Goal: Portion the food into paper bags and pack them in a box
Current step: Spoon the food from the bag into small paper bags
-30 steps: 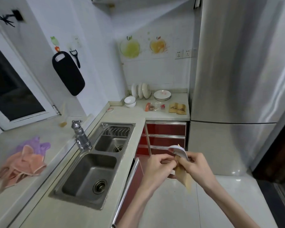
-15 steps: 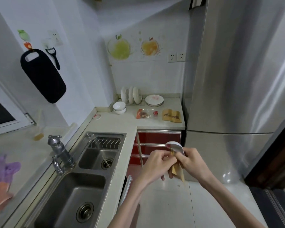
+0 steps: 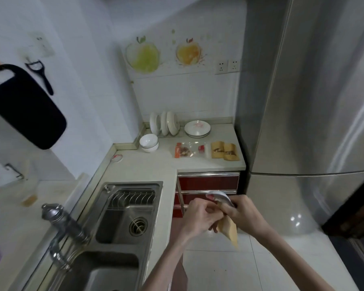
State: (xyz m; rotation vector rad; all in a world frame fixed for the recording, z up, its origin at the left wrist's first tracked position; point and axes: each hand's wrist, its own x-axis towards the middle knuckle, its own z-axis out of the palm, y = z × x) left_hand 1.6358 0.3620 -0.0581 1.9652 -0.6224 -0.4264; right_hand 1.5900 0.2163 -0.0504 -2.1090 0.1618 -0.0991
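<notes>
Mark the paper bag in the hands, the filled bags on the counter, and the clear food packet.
paper bag [image 3: 231,233], head view, lower body below the hands
filled bags [image 3: 224,151], head view, where the two meet
clear food packet [image 3: 187,150], head view, middle

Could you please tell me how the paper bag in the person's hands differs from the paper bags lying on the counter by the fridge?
The held paper bag hangs in the air, gripped by both hands; the counter bags lie flat, untouched. The held one is single; the counter ones lie as a pair, side by side. All are brown paper.
</notes>
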